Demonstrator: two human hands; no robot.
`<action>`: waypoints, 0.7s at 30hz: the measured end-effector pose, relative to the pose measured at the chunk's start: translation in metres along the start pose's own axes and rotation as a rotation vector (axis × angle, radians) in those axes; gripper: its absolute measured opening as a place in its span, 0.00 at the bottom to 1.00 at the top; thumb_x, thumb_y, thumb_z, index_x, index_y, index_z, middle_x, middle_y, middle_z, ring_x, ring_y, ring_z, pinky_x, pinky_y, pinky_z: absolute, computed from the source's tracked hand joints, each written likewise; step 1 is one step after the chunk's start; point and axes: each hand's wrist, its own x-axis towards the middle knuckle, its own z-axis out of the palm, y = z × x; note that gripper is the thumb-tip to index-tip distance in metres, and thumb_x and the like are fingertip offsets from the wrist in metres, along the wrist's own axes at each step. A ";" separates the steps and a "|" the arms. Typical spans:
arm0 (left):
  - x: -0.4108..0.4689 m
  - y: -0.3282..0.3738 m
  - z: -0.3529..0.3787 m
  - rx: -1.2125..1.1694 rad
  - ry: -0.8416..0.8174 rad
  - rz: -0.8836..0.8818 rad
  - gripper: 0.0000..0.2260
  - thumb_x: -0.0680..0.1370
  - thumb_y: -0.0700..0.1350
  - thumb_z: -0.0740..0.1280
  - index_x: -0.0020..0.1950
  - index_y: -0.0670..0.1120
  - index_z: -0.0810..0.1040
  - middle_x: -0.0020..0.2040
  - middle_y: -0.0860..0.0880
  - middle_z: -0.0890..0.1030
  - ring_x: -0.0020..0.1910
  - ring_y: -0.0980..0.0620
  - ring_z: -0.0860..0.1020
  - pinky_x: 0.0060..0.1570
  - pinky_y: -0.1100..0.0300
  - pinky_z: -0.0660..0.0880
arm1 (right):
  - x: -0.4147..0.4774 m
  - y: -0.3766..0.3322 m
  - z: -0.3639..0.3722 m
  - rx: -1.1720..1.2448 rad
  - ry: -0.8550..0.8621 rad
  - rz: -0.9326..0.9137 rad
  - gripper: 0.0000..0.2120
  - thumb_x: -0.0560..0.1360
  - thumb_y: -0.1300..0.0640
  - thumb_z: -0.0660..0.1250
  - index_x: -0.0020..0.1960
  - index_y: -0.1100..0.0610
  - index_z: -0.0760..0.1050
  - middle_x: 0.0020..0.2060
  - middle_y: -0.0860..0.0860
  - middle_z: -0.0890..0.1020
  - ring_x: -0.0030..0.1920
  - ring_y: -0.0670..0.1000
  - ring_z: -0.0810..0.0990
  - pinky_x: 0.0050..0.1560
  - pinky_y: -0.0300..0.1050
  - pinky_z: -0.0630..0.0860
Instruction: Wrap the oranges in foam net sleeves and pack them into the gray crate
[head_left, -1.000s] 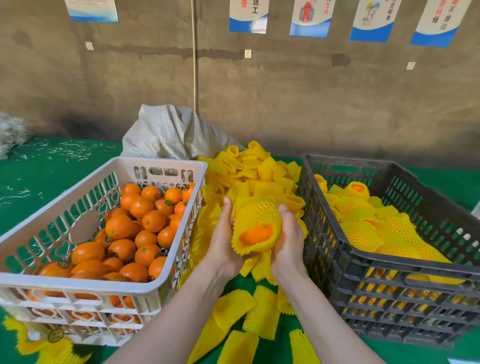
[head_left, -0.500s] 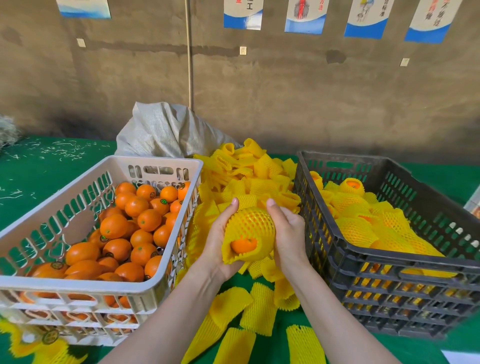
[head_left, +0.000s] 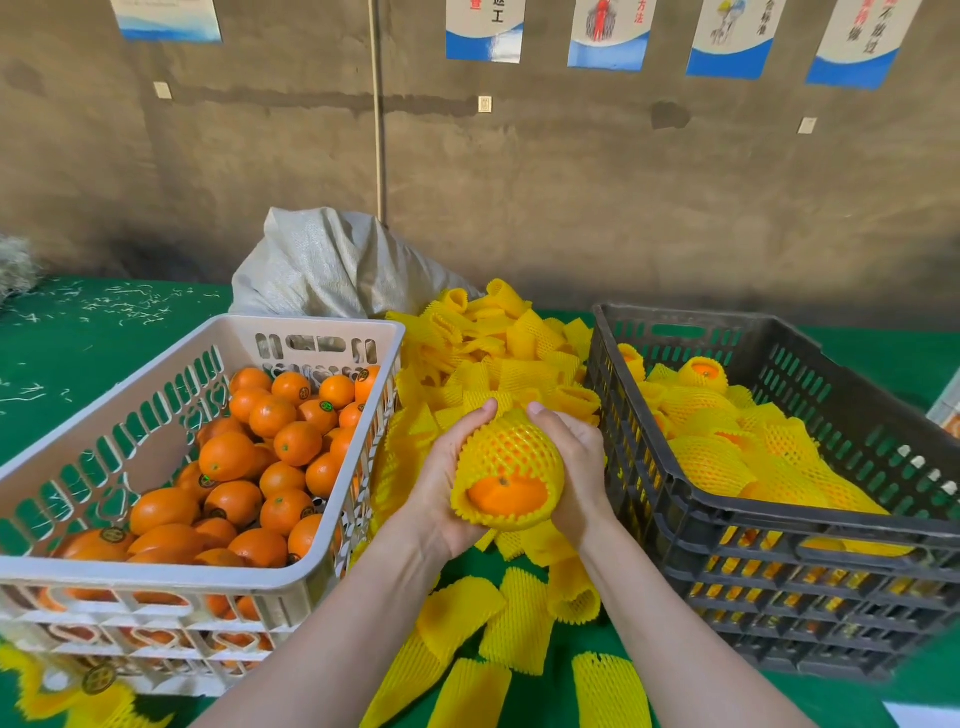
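hands: left hand (head_left: 441, 491) and right hand (head_left: 576, 467) are cupping sleeve (head_left: 511, 452), gripping it | orange (head_left: 506, 493) is showing at lower opening, centre frame | crate (head_left: 779, 535) is waiting right, near for packing

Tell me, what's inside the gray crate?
The crate holds sleeved oranges; the back one shows bare peel on top. Lower layers are mostly covered by the top ones.

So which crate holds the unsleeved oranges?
The white crate on the left: its oranges are bare. The gray crate on the right holds ones in yellow foam net sleeves.
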 end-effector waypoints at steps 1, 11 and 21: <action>0.000 0.000 -0.001 0.007 0.013 0.063 0.22 0.65 0.56 0.71 0.54 0.45 0.78 0.42 0.42 0.84 0.39 0.45 0.83 0.41 0.52 0.79 | 0.000 0.000 0.000 -0.013 0.030 0.011 0.14 0.74 0.55 0.65 0.34 0.60 0.68 0.32 0.56 0.71 0.36 0.56 0.71 0.38 0.47 0.70; -0.003 0.000 -0.003 0.420 0.246 0.546 0.17 0.68 0.59 0.65 0.51 0.50 0.77 0.55 0.47 0.79 0.58 0.45 0.77 0.60 0.47 0.73 | -0.018 0.012 -0.002 0.267 -0.264 0.489 0.25 0.65 0.36 0.66 0.57 0.48 0.78 0.52 0.53 0.84 0.54 0.57 0.81 0.58 0.62 0.74; -0.001 -0.002 -0.003 0.544 0.220 0.201 0.15 0.78 0.64 0.53 0.45 0.57 0.74 0.41 0.60 0.80 0.39 0.61 0.79 0.31 0.62 0.78 | -0.023 0.013 -0.010 0.046 -0.151 0.147 0.36 0.58 0.52 0.76 0.63 0.44 0.68 0.63 0.52 0.76 0.61 0.53 0.76 0.61 0.55 0.75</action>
